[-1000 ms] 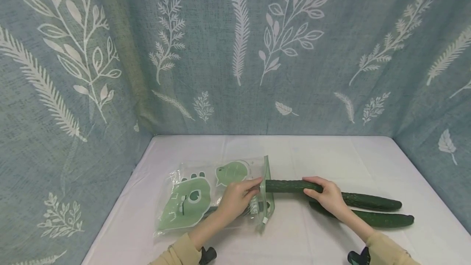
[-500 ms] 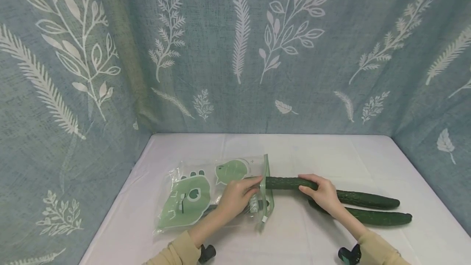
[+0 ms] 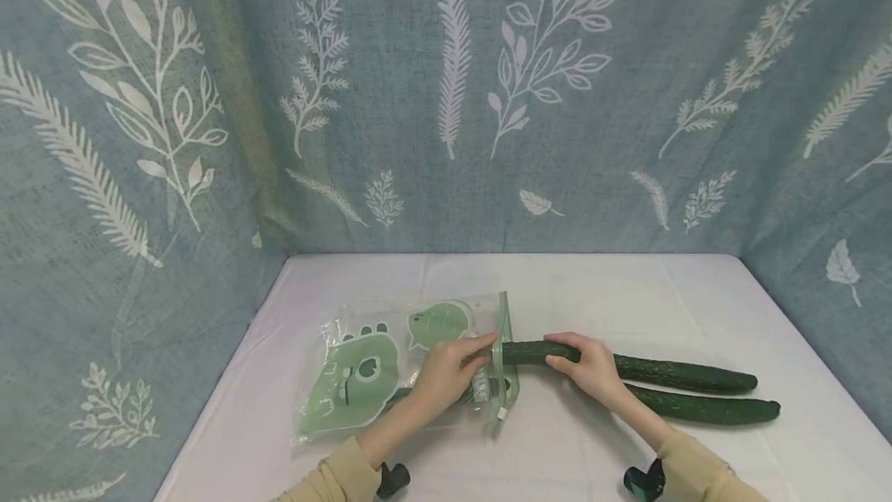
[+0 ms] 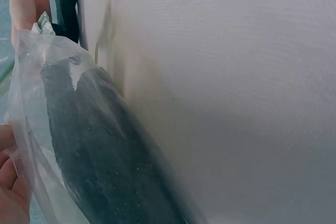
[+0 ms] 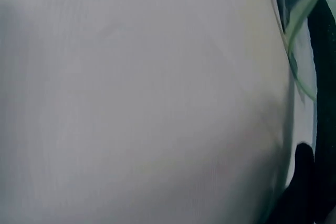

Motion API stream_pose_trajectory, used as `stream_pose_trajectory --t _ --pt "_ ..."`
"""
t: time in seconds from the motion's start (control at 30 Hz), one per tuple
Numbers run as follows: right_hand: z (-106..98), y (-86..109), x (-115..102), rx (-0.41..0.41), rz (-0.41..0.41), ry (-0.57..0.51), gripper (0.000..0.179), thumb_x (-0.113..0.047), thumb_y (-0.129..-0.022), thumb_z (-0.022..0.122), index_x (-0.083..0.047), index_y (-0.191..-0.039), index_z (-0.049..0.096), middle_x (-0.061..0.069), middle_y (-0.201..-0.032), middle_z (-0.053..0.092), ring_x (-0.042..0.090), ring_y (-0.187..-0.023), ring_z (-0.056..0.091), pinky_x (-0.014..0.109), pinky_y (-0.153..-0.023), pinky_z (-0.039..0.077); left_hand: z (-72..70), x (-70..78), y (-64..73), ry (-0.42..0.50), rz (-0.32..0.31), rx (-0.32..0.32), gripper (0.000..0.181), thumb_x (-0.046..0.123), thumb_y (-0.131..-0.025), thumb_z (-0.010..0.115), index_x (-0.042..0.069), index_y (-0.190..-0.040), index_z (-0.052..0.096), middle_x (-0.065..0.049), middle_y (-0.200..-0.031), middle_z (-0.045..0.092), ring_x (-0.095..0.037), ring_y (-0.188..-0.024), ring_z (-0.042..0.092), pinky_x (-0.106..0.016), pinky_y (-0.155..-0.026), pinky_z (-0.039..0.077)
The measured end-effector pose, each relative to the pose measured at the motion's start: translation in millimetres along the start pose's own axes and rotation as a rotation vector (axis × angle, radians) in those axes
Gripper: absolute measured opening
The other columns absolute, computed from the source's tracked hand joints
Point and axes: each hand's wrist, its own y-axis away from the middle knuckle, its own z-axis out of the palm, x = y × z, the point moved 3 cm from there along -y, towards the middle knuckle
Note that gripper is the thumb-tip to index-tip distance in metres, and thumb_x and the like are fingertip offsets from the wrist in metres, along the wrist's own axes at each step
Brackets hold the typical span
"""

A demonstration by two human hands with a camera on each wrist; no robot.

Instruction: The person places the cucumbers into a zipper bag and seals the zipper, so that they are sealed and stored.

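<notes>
One long, dark green, bumpy-skinned cucumber (image 3: pixel 524 352) points into the open mouth of a clear plastic zip bag (image 3: pixel 372 378) printed with pale green dinosaurs, which lies on the white-covered tabletop (image 3: pixel 592 297). The left hand (image 3: pixel 446 374) pinches the bag beside its green zip strip (image 3: pixel 499 386), probably to steady the mouth around the cucumber; whether it also grips the tip through the film is hidden. The right hand (image 3: pixel 588 366) holds the cucumber between thumb and fingers from above, a grip that suits guiding it lengthwise. A second dark green cucumber (image 4: pixel 110 150) lies inside the bag. Beyond the right hand, a farther loose cucumber (image 3: pixel 686 374), seemingly separate, and a nearer loose cucumber (image 3: pixel 707 406) lie side by side, likely for easy reach. The held one looks straight and finely ridged, its ends covered.
</notes>
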Motion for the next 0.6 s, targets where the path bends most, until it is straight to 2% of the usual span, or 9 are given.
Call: stream_pose_trajectory --t 0.3,0.6 --pt "15 -3.5 -13 -0.025 -0.030 -0.032 0.035 -0.016 -0.078 0.076 -0.010 -0.112 0.069 0.010 -0.109 0.071 0.030 -0.102 0.066 0.048 -0.086 0.054 -0.3 0.6 -0.5 -0.018 -0.015 -0.011 0.037 0.014 -0.086 0.066 0.015 -0.123 0.064 -0.004 -0.119 0.067 -0.017 -0.107 0.066 -0.028 -0.089 0.055" --pt "30 -4.4 -24 -0.021 0.036 -0.042 0.032 -0.019 -0.077 0.078 -0.013 -0.107 0.071 0.007 -0.106 0.073 0.028 -0.103 0.067 0.048 -0.090 0.052 -1.9 1.4 -0.3 -0.006 -0.009 -0.014 0.035 0.013 -0.087 0.066 0.014 -0.122 0.064 -0.004 -0.119 0.067 -0.016 -0.106 0.066 -0.026 -0.087 0.056"
